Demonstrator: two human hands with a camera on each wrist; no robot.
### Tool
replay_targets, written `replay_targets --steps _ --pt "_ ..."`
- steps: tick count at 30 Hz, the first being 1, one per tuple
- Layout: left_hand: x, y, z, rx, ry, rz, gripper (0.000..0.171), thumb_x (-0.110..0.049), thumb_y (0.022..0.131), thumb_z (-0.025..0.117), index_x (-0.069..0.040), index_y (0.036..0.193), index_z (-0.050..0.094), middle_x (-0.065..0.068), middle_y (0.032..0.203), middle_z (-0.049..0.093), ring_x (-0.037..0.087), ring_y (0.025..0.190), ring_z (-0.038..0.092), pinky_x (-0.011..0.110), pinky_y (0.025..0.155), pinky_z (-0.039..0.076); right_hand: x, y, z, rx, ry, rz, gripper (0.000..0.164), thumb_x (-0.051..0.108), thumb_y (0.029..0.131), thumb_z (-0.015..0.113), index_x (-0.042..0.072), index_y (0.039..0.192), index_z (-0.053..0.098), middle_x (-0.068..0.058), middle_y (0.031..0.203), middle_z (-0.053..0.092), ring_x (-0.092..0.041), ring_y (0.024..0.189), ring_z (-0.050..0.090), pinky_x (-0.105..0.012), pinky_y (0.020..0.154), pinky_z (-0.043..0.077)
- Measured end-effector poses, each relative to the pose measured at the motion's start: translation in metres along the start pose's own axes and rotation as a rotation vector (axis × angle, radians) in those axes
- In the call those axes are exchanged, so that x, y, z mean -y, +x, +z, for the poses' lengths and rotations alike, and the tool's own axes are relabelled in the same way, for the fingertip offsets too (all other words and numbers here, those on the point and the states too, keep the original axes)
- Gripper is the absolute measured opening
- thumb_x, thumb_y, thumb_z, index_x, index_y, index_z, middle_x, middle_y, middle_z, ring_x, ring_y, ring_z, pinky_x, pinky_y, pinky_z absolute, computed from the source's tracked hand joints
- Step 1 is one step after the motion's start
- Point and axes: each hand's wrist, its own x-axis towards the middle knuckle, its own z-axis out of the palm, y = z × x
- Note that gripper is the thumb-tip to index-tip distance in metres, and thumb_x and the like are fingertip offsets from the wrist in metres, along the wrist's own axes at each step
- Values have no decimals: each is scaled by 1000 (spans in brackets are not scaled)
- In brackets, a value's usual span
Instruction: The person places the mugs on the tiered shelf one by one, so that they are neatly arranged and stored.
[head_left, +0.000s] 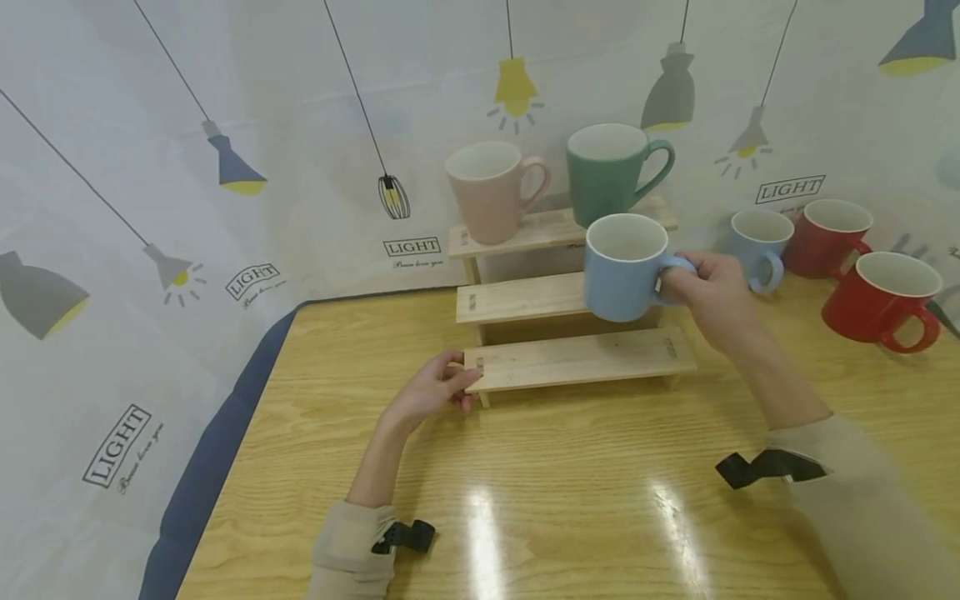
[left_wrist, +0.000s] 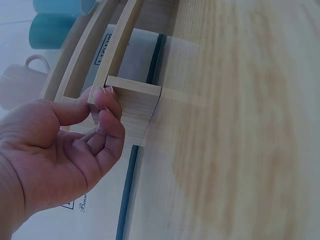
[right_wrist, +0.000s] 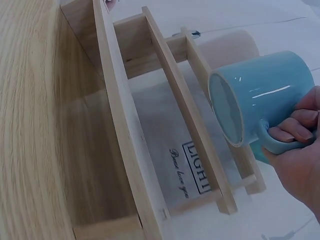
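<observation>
My right hand (head_left: pixel 716 300) grips a light blue mug (head_left: pixel 626 271) by its handle. In the head view the mug appears in front of the middle step of a three-step wooden rack (head_left: pixel 577 358); the right wrist view shows its base off the boards. With thumb and fingers, my left hand (head_left: pixel 435 385) pinches the left end of the rack's lowest step. A pink mug (head_left: pixel 486 196) stands at the left of the top step. Beside it is a green mug (head_left: pixel 607 179), its handle to the right.
Right of the rack stand another light blue mug (head_left: pixel 757 237) and two red mugs, one farther back (head_left: pixel 821 242) and one nearer (head_left: pixel 873 300). All sit on a wooden table (head_left: pixel 360 333). A white cloth (head_left: pixel 315 108) printed with lamps hangs behind.
</observation>
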Motion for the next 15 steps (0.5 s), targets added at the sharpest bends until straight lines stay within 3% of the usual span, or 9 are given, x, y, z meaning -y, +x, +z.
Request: replay_targets --steps 8,15 --pt "2 1 -1 -4 -5 3 57 -18 106 56 6 148 26 15 97 62 18 71 61 39 76 53 2 15 30 76 141 16 33 -3 89 50 5 61 36 6 56 35 -11 56 33 -27 57 32" --pt "1 0 0 -7 -7 1 58 -18 106 56 7 148 27 15 98 62 18 72 62 39 76 53 -4 26 52 130 171 -4 32 -3 87 51 7 60 37 7 56 37 -10 58 35 -29 58 32"
